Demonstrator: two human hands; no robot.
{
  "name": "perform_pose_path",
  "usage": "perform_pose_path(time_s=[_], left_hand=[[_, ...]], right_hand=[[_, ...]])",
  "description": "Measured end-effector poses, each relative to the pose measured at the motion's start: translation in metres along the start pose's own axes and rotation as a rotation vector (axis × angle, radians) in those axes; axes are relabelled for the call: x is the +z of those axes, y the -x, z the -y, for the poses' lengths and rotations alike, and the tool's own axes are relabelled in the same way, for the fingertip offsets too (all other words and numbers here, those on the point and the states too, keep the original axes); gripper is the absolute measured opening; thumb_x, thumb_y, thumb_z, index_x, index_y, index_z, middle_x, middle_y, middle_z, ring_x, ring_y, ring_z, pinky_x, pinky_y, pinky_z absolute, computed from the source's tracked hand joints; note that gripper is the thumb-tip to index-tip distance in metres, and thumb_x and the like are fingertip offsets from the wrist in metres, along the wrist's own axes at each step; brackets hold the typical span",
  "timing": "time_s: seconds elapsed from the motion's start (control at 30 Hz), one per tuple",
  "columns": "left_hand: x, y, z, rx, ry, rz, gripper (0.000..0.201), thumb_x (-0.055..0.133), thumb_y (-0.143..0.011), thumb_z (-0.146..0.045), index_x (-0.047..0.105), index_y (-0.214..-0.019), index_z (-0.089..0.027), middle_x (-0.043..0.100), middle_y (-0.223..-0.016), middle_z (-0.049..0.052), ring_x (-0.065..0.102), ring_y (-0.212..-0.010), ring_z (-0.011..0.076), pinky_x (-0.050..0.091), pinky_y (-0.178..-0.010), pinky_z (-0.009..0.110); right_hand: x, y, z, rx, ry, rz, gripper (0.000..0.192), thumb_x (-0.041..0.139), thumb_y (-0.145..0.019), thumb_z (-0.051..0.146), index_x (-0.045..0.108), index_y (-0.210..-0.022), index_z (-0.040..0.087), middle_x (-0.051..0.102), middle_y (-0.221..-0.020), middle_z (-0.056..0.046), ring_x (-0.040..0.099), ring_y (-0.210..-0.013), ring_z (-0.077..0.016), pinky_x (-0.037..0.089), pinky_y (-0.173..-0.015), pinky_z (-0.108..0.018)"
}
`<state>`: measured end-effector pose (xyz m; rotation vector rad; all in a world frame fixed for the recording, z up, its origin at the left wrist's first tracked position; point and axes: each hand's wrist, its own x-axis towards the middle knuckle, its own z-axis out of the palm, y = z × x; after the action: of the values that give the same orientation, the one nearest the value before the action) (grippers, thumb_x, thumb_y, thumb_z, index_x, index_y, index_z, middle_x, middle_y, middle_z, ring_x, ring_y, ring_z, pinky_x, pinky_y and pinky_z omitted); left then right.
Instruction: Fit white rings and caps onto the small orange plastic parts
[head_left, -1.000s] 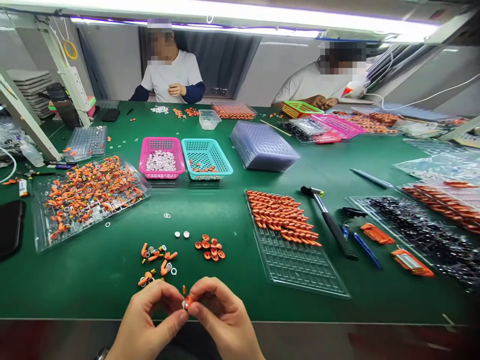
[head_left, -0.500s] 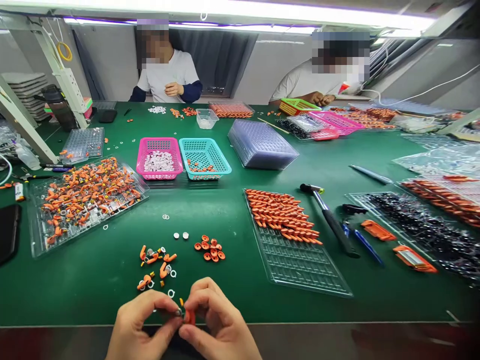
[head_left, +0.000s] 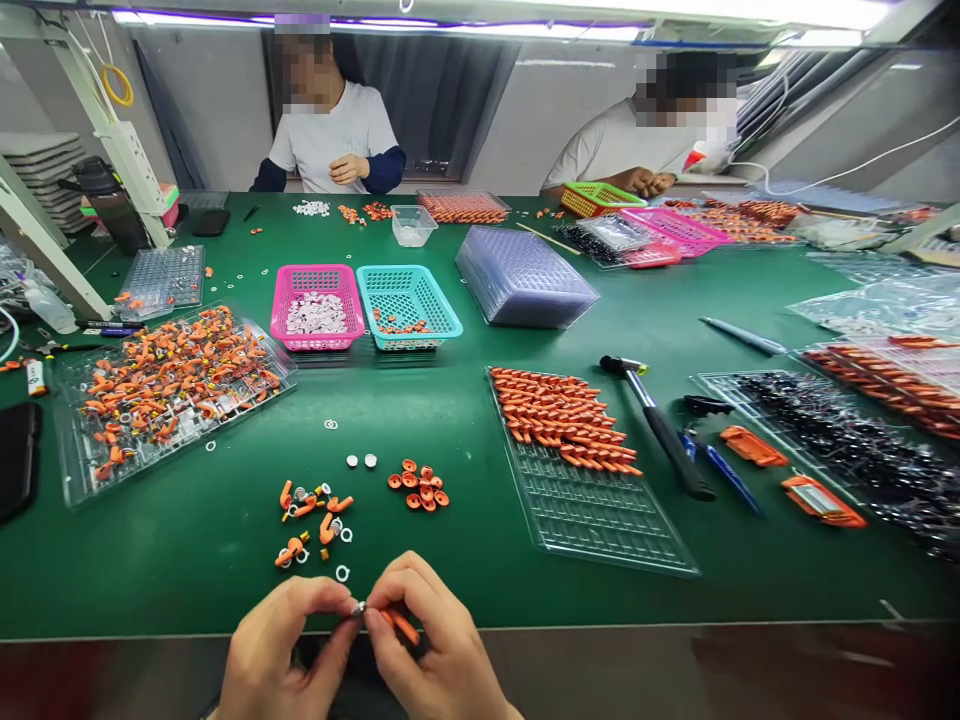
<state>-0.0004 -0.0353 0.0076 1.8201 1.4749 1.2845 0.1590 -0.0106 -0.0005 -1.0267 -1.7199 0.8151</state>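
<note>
While left hand [head_left: 281, 645] pinches a small silvery part [head_left: 359, 608], right hand [head_left: 435, 640] pinches an orange piece [head_left: 403, 627] just right of it. Orange piece's long axis slants from the meeting fingertips toward right palm.

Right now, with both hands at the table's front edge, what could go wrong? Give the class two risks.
The small silvery part in the left hand or the orange piece in the right hand could slip and drop past the edge of the table.

The loose white ring just beyond the left hand might get brushed aside.
</note>
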Motion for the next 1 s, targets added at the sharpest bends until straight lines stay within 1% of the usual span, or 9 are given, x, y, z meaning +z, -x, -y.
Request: perform_pose_path(time_s=[0.07, 0.13, 0.2, 0.27, 0.43, 0.6, 0.7, 0.83, 1.0], left_hand=[[-0.001, -0.001, -0.001, -0.065, 0.039, 0.016, 0.023, 0.068, -0.080, -0.013, 0.066, -0.098, -0.027, 0.075, -0.081, -0.004, 0.072, -0.070, 0.0154, 0.057, -0.071, 0.022], [-0.004, -0.004, -0.001, -0.070, 0.053, 0.075, 0.019, 0.067, -0.081, -0.014, 0.067, -0.096, -0.026, 0.075, -0.081, -0.003, 0.072, -0.069, 0.0153, 0.057, -0.069, 0.022], [-0.007, -0.008, -0.002, -0.010, 0.036, 0.144, 0.016, 0.063, -0.084, -0.013, 0.067, -0.092, -0.026, 0.074, -0.080, -0.003, 0.070, -0.070, 0.0145, 0.056, -0.066, 0.021], [-0.008, -0.011, -0.001, 0.075, -0.003, 0.182, 0.018, 0.058, -0.086, -0.010, 0.065, -0.092, -0.025, 0.072, -0.079, -0.002, 0.068, -0.069, 0.0137, 0.054, -0.065, 0.021], [-0.006, -0.012, 0.002, 0.230, -0.138, 0.184, 0.018, 0.053, -0.087, -0.005, 0.060, -0.091, -0.021, 0.067, -0.076, 0.001, 0.062, -0.069, 0.0153, 0.050, -0.064, 0.026], [-0.006, -0.016, -0.002, 0.278, -0.223, 0.224, 0.017, 0.052, -0.087, -0.003, 0.058, -0.089, -0.019, 0.065, -0.076, 0.001, 0.060, -0.069, 0.0159, 0.049, -0.067, 0.028], [-0.007, -0.020, -0.006, 0.299, -0.251, 0.237, 0.017, 0.053, -0.085, -0.002, 0.058, -0.087, -0.019, 0.065, -0.074, 0.001, 0.059, -0.067, 0.0153, 0.049, -0.065, 0.027], [-0.009, -0.026, -0.011, 0.249, -0.268, 0.269, 0.018, 0.050, -0.083, -0.004, 0.058, -0.078, -0.020, 0.063, -0.068, -0.001, 0.058, -0.062, 0.0148, 0.048, -0.062, 0.026], [-0.015, -0.035, -0.016, 0.056, -0.177, 0.424, 0.016, 0.051, -0.078, -0.009, 0.057, -0.069, -0.020, 0.063, -0.062, -0.003, 0.057, -0.057, 0.0119, 0.046, -0.056, 0.021]], right_hand=[[-0.001, -0.001, 0.001, -0.001, -0.002, 0.005, 0.014, 0.052, -0.085, 0.010, 0.055, -0.077, 0.021, 0.054, -0.069, 0.000, 0.053, -0.059, -0.0134, 0.042, -0.050, -0.022], [-0.002, -0.001, 0.001, -0.014, 0.009, -0.006, 0.014, 0.052, -0.084, 0.009, 0.055, -0.077, 0.021, 0.053, -0.069, 0.000, 0.052, -0.058, -0.0128, 0.042, -0.050, -0.022], [-0.003, -0.001, 0.001, -0.036, 0.029, -0.025, 0.014, 0.052, -0.084, 0.008, 0.056, -0.079, 0.020, 0.052, -0.070, 0.000, 0.053, -0.058, -0.0127, 0.043, -0.050, -0.022], [-0.003, -0.001, 0.001, -0.057, 0.053, -0.036, 0.015, 0.052, -0.084, 0.006, 0.057, -0.081, 0.020, 0.053, -0.072, 0.000, 0.054, -0.059, -0.0128, 0.044, -0.051, -0.022], [-0.003, 0.002, 0.000, -0.102, 0.113, -0.021, 0.017, 0.051, -0.085, 0.004, 0.059, -0.087, 0.019, 0.054, -0.074, -0.002, 0.055, -0.060, -0.0139, 0.047, -0.053, -0.023], [-0.003, 0.004, -0.001, -0.142, 0.168, -0.027, 0.017, 0.052, -0.084, 0.004, 0.058, -0.088, 0.019, 0.056, -0.074, -0.004, 0.055, -0.061, -0.0153, 0.049, -0.054, -0.024], [-0.002, 0.004, -0.001, -0.147, 0.181, -0.031, 0.017, 0.052, -0.084, 0.004, 0.058, -0.088, 0.019, 0.056, -0.074, -0.004, 0.055, -0.061, -0.0154, 0.049, -0.054, -0.024], [-0.002, 0.005, 0.000, -0.159, 0.165, -0.032, 0.018, 0.052, -0.083, 0.003, 0.059, -0.088, 0.019, 0.055, -0.073, -0.003, 0.053, -0.059, -0.0143, 0.047, -0.052, -0.023], [-0.006, 0.005, 0.003, -0.127, 0.053, 0.012, 0.018, 0.052, -0.083, 0.004, 0.060, -0.088, 0.019, 0.054, -0.074, -0.003, 0.052, -0.060, -0.0134, 0.044, -0.052, -0.022]])
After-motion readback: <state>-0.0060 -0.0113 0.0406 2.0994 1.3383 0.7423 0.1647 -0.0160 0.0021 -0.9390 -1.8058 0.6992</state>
